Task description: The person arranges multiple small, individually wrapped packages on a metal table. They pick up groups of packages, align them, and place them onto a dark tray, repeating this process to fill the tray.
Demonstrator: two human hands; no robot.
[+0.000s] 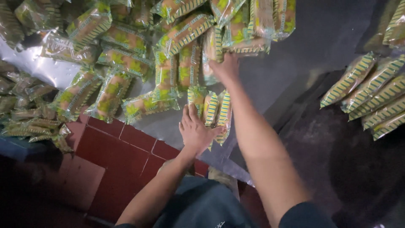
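My left hand (195, 130) lies flat, fingers spread, on a short row of three striped green-and-yellow snack packets (216, 110) on a shiny plastic sheet (270, 80). My right hand (225, 67) reaches farther out to the large heap of the same packets (168, 38). Its fingers touch a packet at the heap's near edge; they are hidden behind the hand, so a grip cannot be made out.
More packets are piled at the right (375, 97) on a dark surface and at the left (29, 114). Red floor tiles (122, 147) show below the plastic sheet. My knees in dark trousers (202, 202) are at the bottom.
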